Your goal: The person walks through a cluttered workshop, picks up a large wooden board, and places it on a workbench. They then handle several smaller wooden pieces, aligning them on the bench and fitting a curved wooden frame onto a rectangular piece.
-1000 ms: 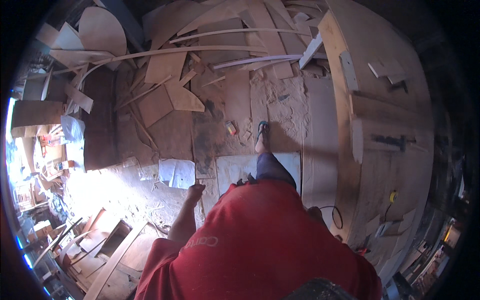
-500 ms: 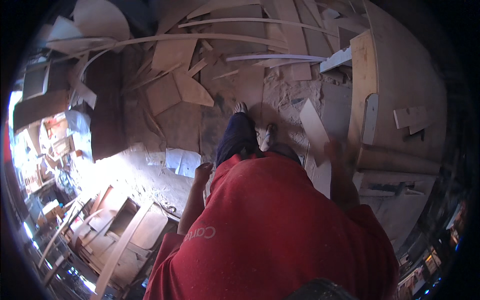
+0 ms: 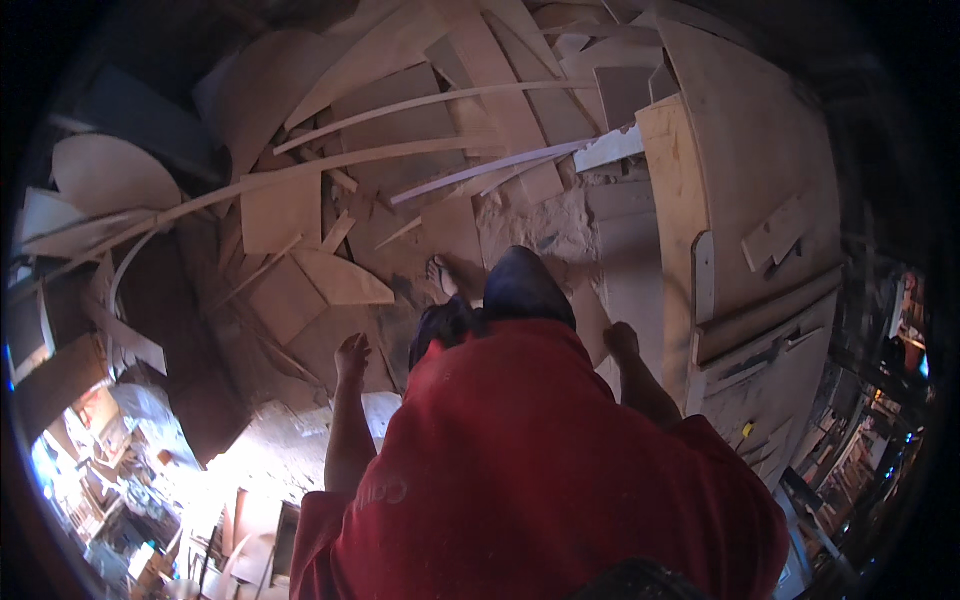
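My right hand (image 3: 621, 341) is closed at the edge of a flat, pale wooden board (image 3: 590, 318), which hangs beside my right leg and is partly hidden by my knee and shirt. Out to the other side, my left hand (image 3: 352, 352) is held away from my body. Its fingers are loosely bent and apart, with nothing in them. Below it lies the dusty floor, with a pale sheet (image 3: 381, 410) near my left forearm.
Curved wooden strips (image 3: 400, 152) and plywood offcuts (image 3: 283, 212) litter the floor ahead. A large wooden panel structure (image 3: 765, 150) stands on the right, with a small block (image 3: 772, 236) on it. Dark panels (image 3: 185, 310) lie at the left, near bright light.
I have stepped forward, my right knee now raised. The view has shifted, and the board in my right hand shows less than before. My left hand has swung outward and forward.
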Tool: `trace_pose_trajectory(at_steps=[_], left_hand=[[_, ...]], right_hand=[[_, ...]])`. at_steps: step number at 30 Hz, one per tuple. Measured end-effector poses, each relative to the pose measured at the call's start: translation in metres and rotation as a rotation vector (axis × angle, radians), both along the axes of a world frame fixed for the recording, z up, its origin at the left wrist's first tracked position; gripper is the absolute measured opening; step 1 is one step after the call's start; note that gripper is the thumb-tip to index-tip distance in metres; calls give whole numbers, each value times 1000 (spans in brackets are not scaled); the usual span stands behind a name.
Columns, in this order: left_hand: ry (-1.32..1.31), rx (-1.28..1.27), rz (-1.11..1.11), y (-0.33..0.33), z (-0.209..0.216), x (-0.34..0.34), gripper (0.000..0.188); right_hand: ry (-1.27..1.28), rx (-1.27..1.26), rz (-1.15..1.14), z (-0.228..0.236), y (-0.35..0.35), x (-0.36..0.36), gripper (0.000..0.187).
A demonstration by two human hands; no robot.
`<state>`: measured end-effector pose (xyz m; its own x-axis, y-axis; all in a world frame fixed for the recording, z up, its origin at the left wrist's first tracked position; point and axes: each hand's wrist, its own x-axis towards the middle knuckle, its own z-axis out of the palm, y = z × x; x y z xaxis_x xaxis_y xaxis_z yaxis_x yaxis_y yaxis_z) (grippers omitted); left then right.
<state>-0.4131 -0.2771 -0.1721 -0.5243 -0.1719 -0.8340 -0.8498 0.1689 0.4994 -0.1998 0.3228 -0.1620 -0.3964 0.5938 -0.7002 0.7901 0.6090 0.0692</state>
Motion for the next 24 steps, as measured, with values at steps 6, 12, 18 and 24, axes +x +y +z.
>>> trace_pose_trajectory(at_steps=[6,12,18,24], left_hand=[[-42,-87,-76,32,21,-73,38],[-224,-79,-66,52,13,-82,38],[-283,-136,-189,89,26,-116,42],[-59,-96,-65,137,62,-192,45]], right_hand=[[-165,-74,220,-35,22,5,33],[-90,-139,114,-16,40,-112,36],[19,-97,86,-30,93,-261,29],[391,112,429,-105,176,-317,20]])
